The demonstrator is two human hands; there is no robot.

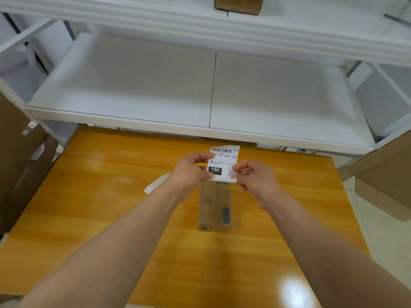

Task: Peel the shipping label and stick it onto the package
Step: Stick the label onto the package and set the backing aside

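Both hands hold the shipping label (223, 163) up in front of the person, above the far end of the package (215, 205). The left hand (191, 172) pinches the left edge of the label between thumb and fingers, closed firmly on the paper. The right hand (255, 176) grips the lower right corner in the same way — its fingertips are closed on the bottom edge, where the paper curls a little. The label stands nearly upright, with its printed side toward the camera; a barcode, the code ending in 159-A03-210, a dark box with 15H and a small QR code can be read on it. I cannot tell if the backing is already separated from the label. The package is a small brown cardboard box and it lies on the wooden table (111, 207), between the two forearms, with a barcode printed near its right side. The bottom edge of the label is just over the far edge of the package — whether they touch is not clear. A white strip (155, 184) shows on the table behind the left wrist, partly hidden. Behind the table there is a white shelf (155, 85), and brown cartons (387, 174) stand at both sides.
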